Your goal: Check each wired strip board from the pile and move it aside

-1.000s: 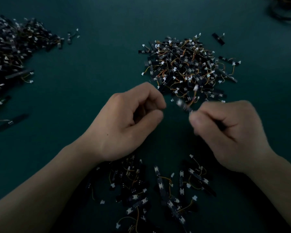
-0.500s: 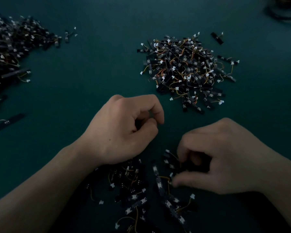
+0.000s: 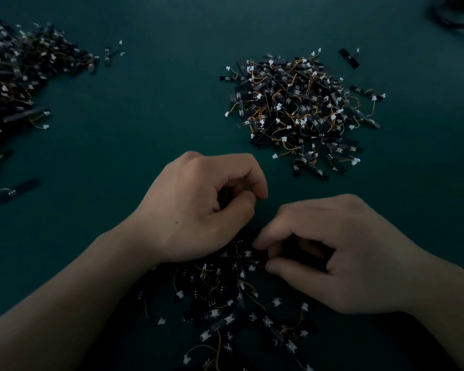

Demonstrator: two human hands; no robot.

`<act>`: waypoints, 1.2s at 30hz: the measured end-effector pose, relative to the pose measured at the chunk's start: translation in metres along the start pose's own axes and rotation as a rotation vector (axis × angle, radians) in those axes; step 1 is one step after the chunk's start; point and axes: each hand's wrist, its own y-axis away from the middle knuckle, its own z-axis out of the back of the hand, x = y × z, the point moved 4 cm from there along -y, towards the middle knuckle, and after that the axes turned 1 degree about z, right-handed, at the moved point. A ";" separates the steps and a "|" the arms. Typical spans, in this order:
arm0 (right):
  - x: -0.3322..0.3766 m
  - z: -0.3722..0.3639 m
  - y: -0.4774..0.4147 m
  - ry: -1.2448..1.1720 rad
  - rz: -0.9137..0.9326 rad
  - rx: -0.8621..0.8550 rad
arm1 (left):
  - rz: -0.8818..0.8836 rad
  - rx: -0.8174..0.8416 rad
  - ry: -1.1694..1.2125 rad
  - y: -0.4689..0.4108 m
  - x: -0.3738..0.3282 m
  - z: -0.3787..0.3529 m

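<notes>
Black wired strip boards with white connectors lie heaped in a pile (image 3: 300,111) at the middle right of the dark green table (image 3: 145,124). A smaller, looser heap (image 3: 225,306) is spread just in front of me, under my wrists. My right hand (image 3: 338,253) is low over this near heap, thumb and forefinger pinching a black strip board (image 3: 253,255) at its top edge. My left hand (image 3: 198,207) hovers beside it with fingers curled and thumb against the forefinger. The hollow of that fist is dark, and no board shows in it.
A large third heap of boards (image 3: 16,76) fills the far left. Single boards lie apart at the left edge (image 3: 14,192) and at the back right (image 3: 349,58). A dark coiled object (image 3: 456,12) sits in the top right corner.
My right hand came down from near the far pile with a board to the near heap, then shifted left and closed on a board there. My left hand barely moved.
</notes>
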 end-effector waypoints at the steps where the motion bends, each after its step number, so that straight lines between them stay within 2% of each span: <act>1: -0.001 0.001 0.000 -0.051 -0.011 -0.021 | -0.010 0.023 0.015 0.000 0.000 0.000; 6: -0.004 0.010 -0.002 -0.252 -0.058 -0.112 | -0.105 0.133 0.113 0.001 -0.004 0.000; 12: -0.006 0.013 0.000 -0.380 -0.129 -0.253 | -0.155 0.218 0.175 0.002 -0.002 -0.001; 15: -0.009 0.013 0.001 -0.383 -0.147 -0.316 | -0.178 0.209 0.112 0.002 -0.004 -0.002; 19: -0.010 0.013 -0.001 -0.355 -0.153 -0.311 | -0.148 0.185 0.129 0.002 0.000 -0.003; 26: -0.011 0.014 -0.002 -0.473 -0.146 -0.365 | -0.114 0.185 0.069 0.002 -0.001 -0.004; 29: -0.010 0.014 -0.002 -0.426 -0.192 -0.346 | -0.089 0.179 0.084 0.002 -0.001 -0.003; 33: -0.005 0.011 -0.007 -0.168 -0.207 -0.219 | -0.087 0.185 0.118 0.003 -0.003 -0.001; 36: -0.002 0.010 -0.007 -0.169 -0.230 -0.222 | -0.067 0.173 0.187 0.003 -0.003 0.000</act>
